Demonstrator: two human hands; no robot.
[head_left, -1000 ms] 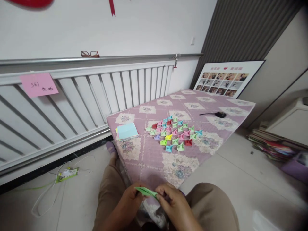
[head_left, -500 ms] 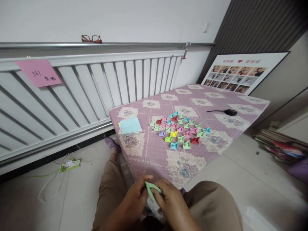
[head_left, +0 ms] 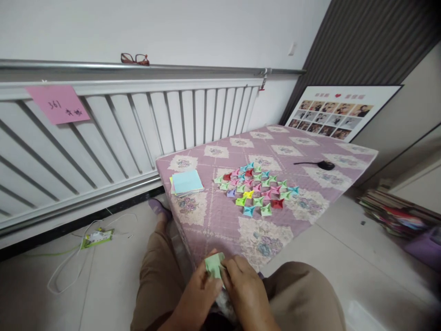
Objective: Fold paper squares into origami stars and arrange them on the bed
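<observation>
1. Green paper (head_left: 214,264): folded, held in the air between both hands at the near corner of the cloth-covered surface (head_left: 220,230), above the lap.
2. Left hand (head_left: 199,294): from my remote view, I see its fingers pinching the paper along its left and lower side.
3. Right hand (head_left: 244,282): its fingers are closed on the right edge; I cannot tell exactly how the hidden fingertips sit.
4. Handling: I judge the piece very light and thin, a little stiffer where layers overlap, matte rather than slippery, and easily crumpled or torn.
5. Hold: I favour a gentle pinch on the layered, creased edges, leaving the open flaps unpressed.
6. Surroundings: folded pieces (head_left: 257,188) stand in rows beyond the hands; a paper stack (head_left: 187,181) lies to their left.
</observation>
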